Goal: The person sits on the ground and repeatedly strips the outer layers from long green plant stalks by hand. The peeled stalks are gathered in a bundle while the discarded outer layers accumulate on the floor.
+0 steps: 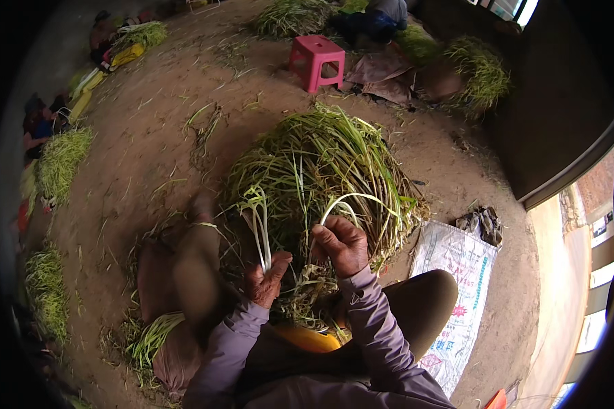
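My left hand (267, 280) is closed around the lower ends of a few pale plant stalks (262, 232), which stand up from the fist with yellowish-green tips. To its right, my right hand (342, 245) pinches a long white stalk (355, 195) between thumb and fingers; the stalk bends over in an arch to the right. Just beyond both hands lies a large heap of long green leafy stalks (317, 153). Between and below the hands are dry, withered leaves (307, 301). A small bunch of green stalks (156, 337) rests on brownish cloth at the lower left.
A printed woven sack (453, 286) lies flat to the right, with a crumpled dark plastic bag (483, 225) at its top. Beyond the heap stands a pink plastic stool (317, 59). Several people sit by other green piles (64, 161) at the left and top. Loose stalks litter the floor.
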The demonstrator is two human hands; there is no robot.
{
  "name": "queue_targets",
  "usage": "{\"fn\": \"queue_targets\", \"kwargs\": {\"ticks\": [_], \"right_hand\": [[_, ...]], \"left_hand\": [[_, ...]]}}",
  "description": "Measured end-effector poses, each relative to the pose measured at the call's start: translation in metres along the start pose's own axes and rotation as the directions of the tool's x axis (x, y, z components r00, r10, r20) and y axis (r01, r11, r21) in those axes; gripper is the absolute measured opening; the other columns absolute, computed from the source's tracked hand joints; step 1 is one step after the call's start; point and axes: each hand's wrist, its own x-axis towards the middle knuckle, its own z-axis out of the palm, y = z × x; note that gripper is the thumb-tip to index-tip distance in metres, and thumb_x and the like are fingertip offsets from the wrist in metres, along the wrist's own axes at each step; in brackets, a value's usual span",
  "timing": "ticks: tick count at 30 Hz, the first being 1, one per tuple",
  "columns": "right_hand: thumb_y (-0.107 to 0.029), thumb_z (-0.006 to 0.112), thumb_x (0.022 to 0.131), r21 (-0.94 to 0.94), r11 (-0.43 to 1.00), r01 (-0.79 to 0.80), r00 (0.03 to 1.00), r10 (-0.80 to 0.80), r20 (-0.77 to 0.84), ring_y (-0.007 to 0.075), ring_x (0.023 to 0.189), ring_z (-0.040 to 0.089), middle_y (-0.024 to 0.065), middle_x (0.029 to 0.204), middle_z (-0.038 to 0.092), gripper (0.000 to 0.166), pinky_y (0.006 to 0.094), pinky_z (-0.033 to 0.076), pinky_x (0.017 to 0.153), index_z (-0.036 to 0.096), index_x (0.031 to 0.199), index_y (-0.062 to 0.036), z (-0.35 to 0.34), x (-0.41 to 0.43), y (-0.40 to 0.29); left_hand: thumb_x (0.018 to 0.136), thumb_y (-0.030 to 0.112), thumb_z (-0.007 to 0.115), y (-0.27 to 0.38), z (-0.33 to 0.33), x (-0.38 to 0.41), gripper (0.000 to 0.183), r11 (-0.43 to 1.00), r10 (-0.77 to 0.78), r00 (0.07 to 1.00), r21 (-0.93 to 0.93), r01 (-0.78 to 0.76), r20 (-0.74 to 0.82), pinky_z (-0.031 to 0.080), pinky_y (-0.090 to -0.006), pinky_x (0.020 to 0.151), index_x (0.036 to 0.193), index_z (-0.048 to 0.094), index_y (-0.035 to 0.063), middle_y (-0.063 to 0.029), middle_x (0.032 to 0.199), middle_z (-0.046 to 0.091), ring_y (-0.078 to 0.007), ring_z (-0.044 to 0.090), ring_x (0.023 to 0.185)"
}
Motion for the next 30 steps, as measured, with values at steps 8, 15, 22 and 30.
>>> {"fn": "queue_targets", "kwargs": {"ticks": [8,15,22,30], "right_hand": [[-0.011,0.059,0.081,0.081,0.986,-0.146,0.989,0.146,0.000,0.0041,0.043,0.042,-0.0032,0.055,0.049,0.011,0.0189,0.034,0.039,0.051,0.075,-0.0065,0.018,0.010,0.022],[-0.029,0.054,0.085,0.004,0.993,-0.117,0.992,0.117,0.038,0.0054,0.043,0.042,-0.0005,0.059,0.053,0.024,0.0176,0.032,0.040,0.055,0.081,-0.0053,0.011,0.016,0.050],[-0.046,0.037,0.088,-0.376,0.917,-0.134,0.846,0.303,0.439,0.0166,0.063,0.052,0.0084,0.069,0.055,0.049,0.0290,0.042,0.059,0.056,0.091,-0.0001,-0.007,-0.032,0.119],[-0.029,0.042,0.088,-0.610,0.743,0.274,0.825,0.144,0.546,0.0320,0.064,0.055,0.0131,0.068,0.052,0.024,0.0369,0.044,0.056,0.052,0.082,-0.0080,-0.008,-0.066,0.119]], "left_hand": [[0.084,0.027,0.055,-0.011,-0.007,0.001,0.027,0.998,-0.015,0.979,0.062,0.002,0.205,0.030,-0.0186,0.035,0.094,0.058,0.0018,-0.0018,0.069,0.061,-0.0040,0.039,0.037],[0.084,0.033,0.054,-0.010,-0.008,0.000,0.030,0.988,-0.133,0.976,-0.051,0.144,0.170,0.028,-0.0169,0.033,0.081,0.057,0.0027,-0.0038,0.060,0.056,-0.0034,0.036,0.035],[0.082,0.038,0.055,-0.005,-0.034,0.020,0.030,0.907,-0.295,0.955,-0.308,0.288,0.025,0.022,-0.0183,0.031,0.085,0.054,0.0088,-0.0040,0.064,0.057,-0.0036,0.031,0.033],[0.080,0.038,0.058,-0.006,-0.071,0.041,0.029,0.932,-0.263,0.951,-0.298,0.207,-0.161,0.018,-0.0212,0.029,0.080,0.053,0.0092,-0.0024,0.056,0.050,-0.0063,0.028,0.030]]}}
